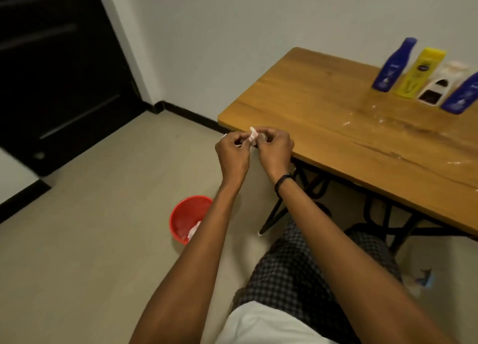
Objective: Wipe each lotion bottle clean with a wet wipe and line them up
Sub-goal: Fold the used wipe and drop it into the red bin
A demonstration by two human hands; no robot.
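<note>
Centrally, left hand (232, 151) and right hand (275, 148) pinch white wipe (253, 135), fingers curled; best unfold evenly, avoid tearing. Lotion bottles (393, 65) stand at two o'clock.

Camera sat on my head, looked forward and down, left hand (231, 152) and right hand (275, 149) close ahead, table (323, 106) rightward.

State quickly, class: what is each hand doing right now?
Left hand: fingers pinch a small white wipe.
Right hand: fingers pinch the same wipe.
</note>
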